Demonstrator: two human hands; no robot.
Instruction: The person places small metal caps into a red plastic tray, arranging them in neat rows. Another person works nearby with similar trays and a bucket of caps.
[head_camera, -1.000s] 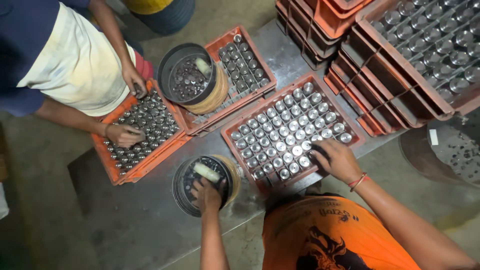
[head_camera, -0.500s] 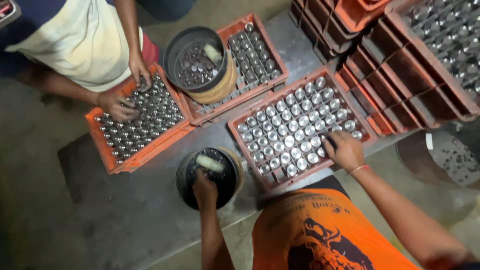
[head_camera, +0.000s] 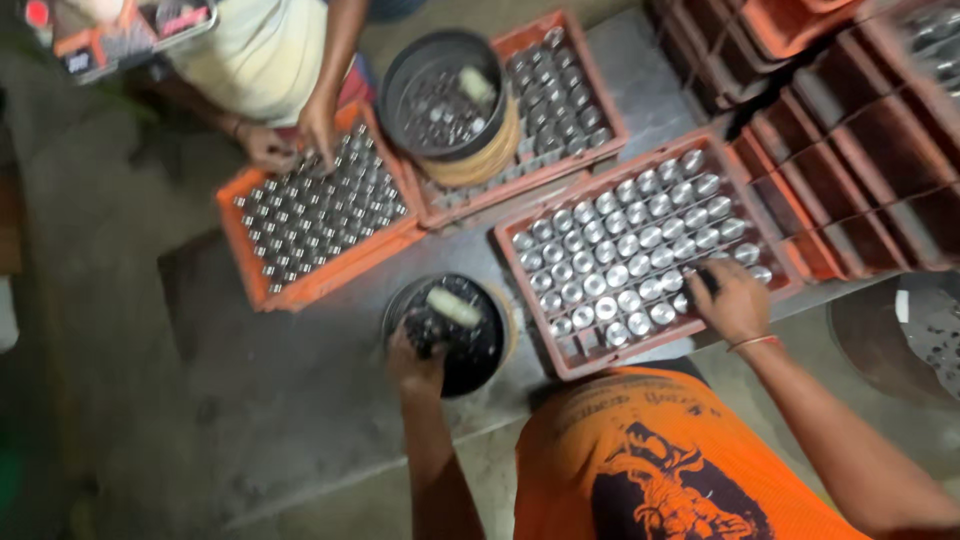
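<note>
- Shiny metal cups fill the orange plastic crate (head_camera: 640, 352) at centre; right hand (head_camera: 730, 300) now rests on its lower-right corner, grip hidden.
- Left hand (head_camera: 412, 358) has stayed dipped in the round black tub (head_camera: 450, 325), fingers curled on small pieces.

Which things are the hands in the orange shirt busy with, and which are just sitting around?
Busy with:
- left hand in the black bowl of small metal pieces
- right hand on the crate of shiny cans

Just sitting around:
- stacked empty crates
- second bowl on the far crate
- another person's crate

co-worker's orange crate (head_camera: 300, 290), stacked empty crates (head_camera: 850, 150)
</note>
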